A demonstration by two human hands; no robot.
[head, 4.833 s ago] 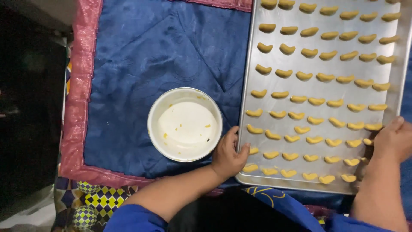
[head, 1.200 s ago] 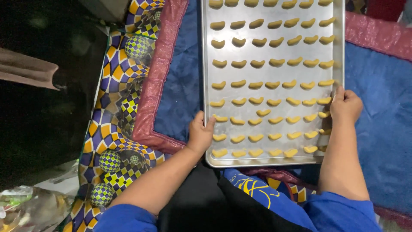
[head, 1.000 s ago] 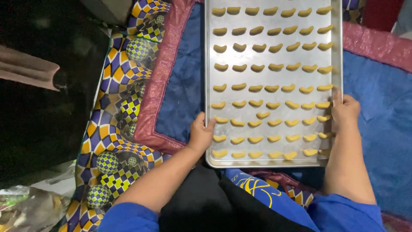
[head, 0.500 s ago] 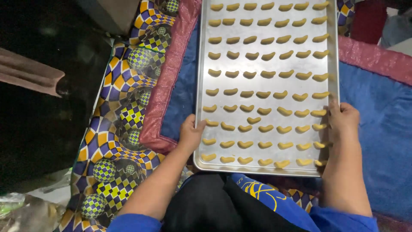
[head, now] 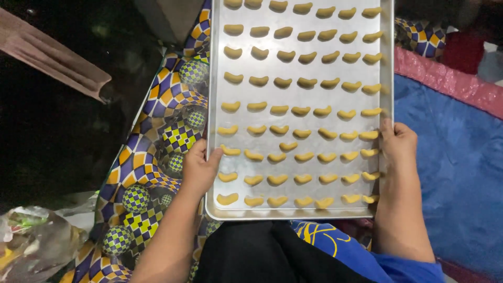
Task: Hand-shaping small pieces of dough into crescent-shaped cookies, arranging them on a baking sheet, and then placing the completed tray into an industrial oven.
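- I see the long silver metal baking tray, filled with rows of small yellow crescent-shaped dough pieces, held over the lap between both hands.
- My left hand clamps the tray's left rim near its lower corner, thumb lying on the tray floor.
- My right hand grips the right rim, thumb over the edge, forearm running straight down.
- A chequered patterned cloth lies left, a blue mat right.

the left hand is held palm inward, fingers curled, thumb stretched rightward. the right hand is set upright, fingers closed. both forearms are extended forward.
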